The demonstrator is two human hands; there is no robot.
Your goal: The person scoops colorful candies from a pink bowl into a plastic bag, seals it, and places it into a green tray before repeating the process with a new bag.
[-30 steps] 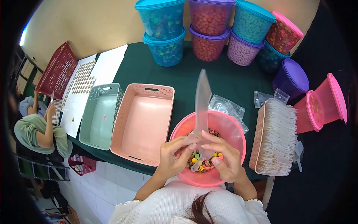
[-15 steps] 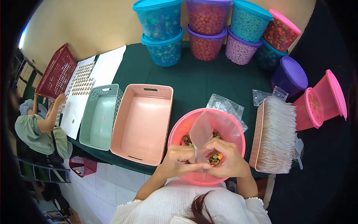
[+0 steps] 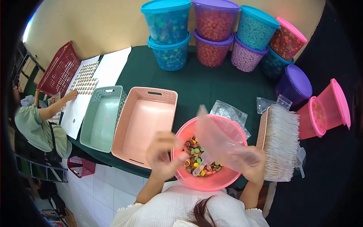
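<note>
A pink round tub [image 3: 227,181] stands in front of me, with brown, green, yellow and red candies [image 3: 194,149] inside. A translucent plastic scoop [image 3: 199,168] lies on the candies. My right hand [image 3: 254,166] grips a clear plastic pouch [image 3: 215,140] over the tub's right side; the pouch is tilted and blurred by motion. At the tub's left rim is my left hand [image 3: 162,157], also blurred, its thumb and fingers apart with nothing between them.
Left of the tub are a peach basket [image 3: 141,125] and a green basket [image 3: 100,125]. Pouches [image 3: 281,143] fill a basket on the right. Flat pouches [image 3: 228,111] lie behind the tub. Lidded candy tubs [image 3: 168,53] stand along the back. A co-worker's hand [image 3: 71,95] reaches over sticker sheets.
My hands have parted: the left has let go of the pouch and moved left, while the right has carried it rightward. The scoop now shows. The co-worker's hand has moved too.
</note>
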